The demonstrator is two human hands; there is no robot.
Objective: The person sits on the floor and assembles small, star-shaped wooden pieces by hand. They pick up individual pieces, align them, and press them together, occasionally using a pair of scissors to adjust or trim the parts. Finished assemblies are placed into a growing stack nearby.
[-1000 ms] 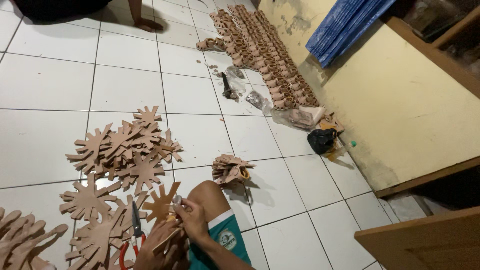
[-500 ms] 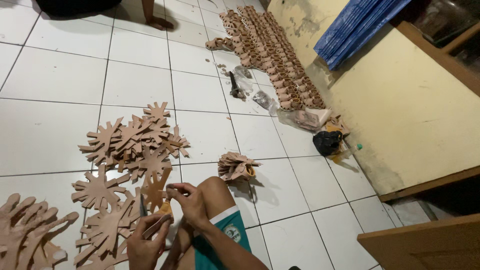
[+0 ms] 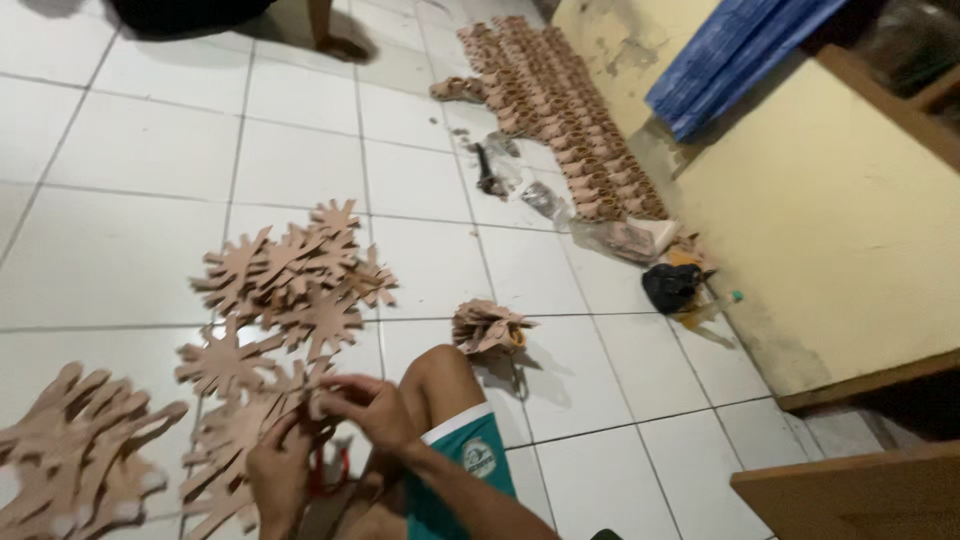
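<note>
Closest to the camera, the left hand [image 3: 280, 475] and the right hand [image 3: 368, 408] meet over a flat, star-shaped cutout of tan cardboard [image 3: 300, 395], low in the picture. The right hand's fingers are curled and pinch the cutout's edge; the left hand is closed below it, and something red with a loop [image 3: 325, 470] shows just beside that hand, too blurred to make out. A bent bare knee [image 3: 440, 375] rises just right of the hands, above green shorts with a white band [image 3: 465, 455].

At the lower left lies a heap of long-fingered tan cardboard shapes [image 3: 75, 450] on the white tiled floor [image 3: 130, 260]. Just beyond the hands, single star cutouts [image 3: 225, 360] lie flat, and past them a loose pile of the same star cutouts [image 3: 295, 275] spreads over the tiles. Right of the knee sits a small bundle of folded tan pieces [image 3: 488, 325].

Farther off, near the yellow wall [image 3: 830, 230], a crumpled black bag [image 3: 672, 287] rests on the floor. Long rows of small brown ring-like pieces [image 3: 565, 110] run along the wall toward the far end, with a blue corrugated sheet [image 3: 735, 50] leaning above. At the top edge, another person's bare foot [image 3: 335, 40] stands on the tiles.
</note>
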